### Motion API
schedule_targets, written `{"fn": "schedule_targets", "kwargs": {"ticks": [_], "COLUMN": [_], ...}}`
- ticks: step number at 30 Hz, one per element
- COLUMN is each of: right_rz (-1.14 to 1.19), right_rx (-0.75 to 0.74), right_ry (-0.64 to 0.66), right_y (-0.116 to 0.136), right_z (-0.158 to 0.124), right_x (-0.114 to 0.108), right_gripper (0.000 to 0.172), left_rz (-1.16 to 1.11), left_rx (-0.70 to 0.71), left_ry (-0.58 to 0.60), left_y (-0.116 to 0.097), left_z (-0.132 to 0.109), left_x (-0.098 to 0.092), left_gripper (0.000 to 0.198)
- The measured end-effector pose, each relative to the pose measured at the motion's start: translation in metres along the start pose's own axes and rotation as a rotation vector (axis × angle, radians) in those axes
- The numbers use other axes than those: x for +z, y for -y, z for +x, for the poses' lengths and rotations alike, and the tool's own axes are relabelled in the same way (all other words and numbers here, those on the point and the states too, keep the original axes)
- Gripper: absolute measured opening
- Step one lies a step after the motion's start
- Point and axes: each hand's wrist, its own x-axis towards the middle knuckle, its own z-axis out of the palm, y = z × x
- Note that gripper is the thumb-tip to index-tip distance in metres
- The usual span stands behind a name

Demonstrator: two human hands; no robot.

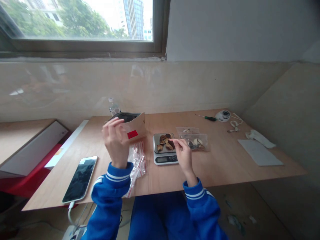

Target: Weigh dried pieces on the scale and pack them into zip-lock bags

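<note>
A small digital scale stands in the middle of the table, with several brown dried mushroom slices on its metal plate. Over the plate's right side, my right hand pinches with thumb and forefinger at a dark dried mushroom slice. My left hand is raised in front of a kraft paper pouch with a red label and a gaping mouth. Its fingers are loosely bent and apart, with nothing seen in them. Clear zip bags with red stripes lie below the pouch.
Filled clear bags lie right of the scale. Farther right are a green screwdriver, a white camera with its cable and a white sheet. A phone charges at left; a bottle stands behind the pouch.
</note>
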Motion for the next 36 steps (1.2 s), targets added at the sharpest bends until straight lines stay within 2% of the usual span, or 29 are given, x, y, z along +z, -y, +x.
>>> {"fn": "schedule_targets", "kwargs": {"ticks": [1, 2, 4, 5, 7, 9, 12, 16, 20, 26, 28, 31, 34, 36], "right_rz": [-0.007, -0.013, -0.028, -0.035, -0.041, -0.048, -0.091, -0.246, -0.347, -0.267, -0.242, -0.214, -0.138, -0.047], "right_rx": [0.014, 0.029, 0.060, 0.070, 0.072, 0.058, 0.041, -0.001, -0.036, -0.041, -0.052, -0.028, 0.075, 0.163], "right_ry": [0.015, 0.030, 0.046, 0.050, 0.059, 0.064, 0.064, 0.072, 0.065, -0.022, -0.059, -0.106, -0.105, -0.095], "right_y": [-0.010, -0.017, -0.027, -0.029, -0.031, -0.031, -0.034, -0.040, -0.044, -0.041, -0.038, -0.034, -0.033, -0.033], "right_z": [0.000, -0.001, -0.005, -0.007, -0.010, -0.012, -0.012, -0.009, -0.007, -0.005, -0.007, -0.015, -0.028, -0.035], "right_x": [-0.001, 0.000, 0.001, 0.002, 0.004, 0.006, 0.011, 0.019, 0.025, 0.025, 0.018, 0.005, -0.010, -0.017], "right_gripper": [0.037, 0.037, 0.037, 0.037, 0.036, 0.035, 0.034, 0.033, 0.028, 0.023, 0.024, 0.027, 0.032, 0.033], "left_rz": [-0.051, -0.096, -0.121, -0.086, -0.038, -0.015, 0.027, 0.067, 0.054, -0.010, -0.039, -0.105, -0.167, -0.174], "left_rx": [0.061, 0.117, 0.190, 0.180, 0.190, 0.177, 0.158, 0.133, 0.128, 0.057, 0.024, -0.091, -0.365, -0.493], "left_ry": [0.055, 0.178, 0.527, 0.634, 0.775, 0.834, 0.847, 0.838, 0.821, 0.772, 0.732, 0.704, 0.734, 0.717], "left_y": [-0.005, -0.010, -0.015, -0.015, -0.011, -0.003, 0.008, 0.015, 0.019, 0.016, 0.013, 0.009, 0.011, 0.013], "left_z": [-0.013, -0.027, -0.057, -0.070, -0.093, -0.106, -0.112, -0.108, -0.106, -0.101, -0.097, -0.095, -0.101, -0.108], "left_x": [0.002, 0.006, 0.016, 0.022, 0.037, 0.051, 0.065, 0.074, 0.077, 0.072, 0.061, 0.031, -0.008, -0.030], "left_gripper": [0.021, 0.019, 0.020, 0.019, 0.020, 0.021, 0.020, 0.017, 0.018, 0.021, 0.023, 0.024, 0.031, 0.038]}}
